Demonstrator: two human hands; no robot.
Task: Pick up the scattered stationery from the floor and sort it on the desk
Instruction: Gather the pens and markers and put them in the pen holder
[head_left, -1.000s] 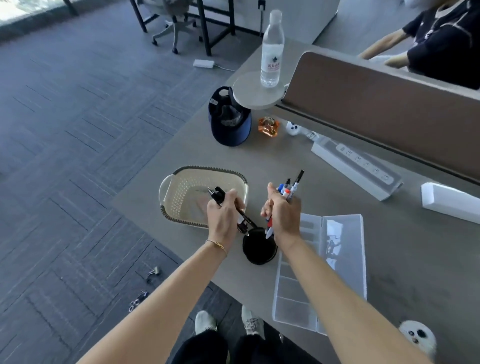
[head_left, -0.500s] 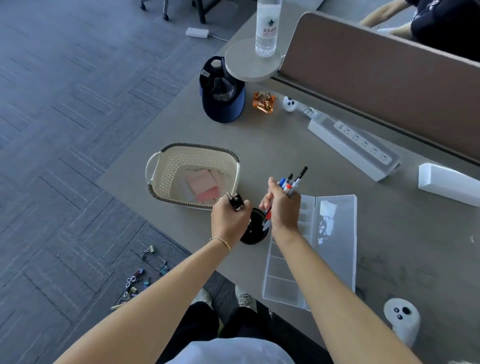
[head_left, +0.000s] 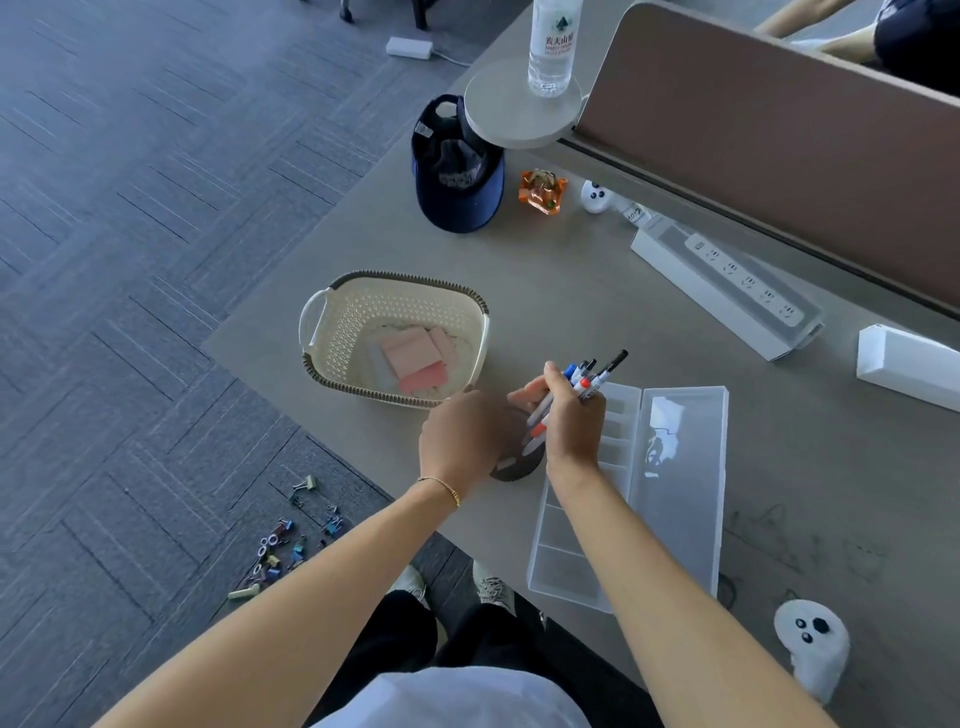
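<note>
1. Grey carpet tiles (head_left: 130, 234) run along the left of our grey desk (head_left: 597, 291), and we take the cream basket (head_left: 332, 332) near the desk's edge as our landmark.
2. Just right of the basket lies an open clear compartment box (head_left: 675, 493), lid folded flat; its compartments look empty from here.
3. Inside the basket sit pink and pale sticky-note pads (head_left: 413, 356), so we judge the paper already sorted.
4. Touching the basket's near right corner stands a dark pen cup (head_left: 511, 470), mostly hidden by our hands.
5. Our left hand (head_left: 462, 436) curls over the cup's rim; whether it holds a pen we cannot tell.
6. Our right hand (head_left: 571, 421), just right of the cup, grips a bundle of markers (head_left: 587, 376), tips pointing up and away, red, blue and black caps showing.
7. We judge the step in hand to be filling the cup; next the markers need tilting down and releasing into its mouth.
8. Below the basket, on the carpet, small coloured binder clips (head_left: 291, 540) wait, likely meant for the box.
</note>
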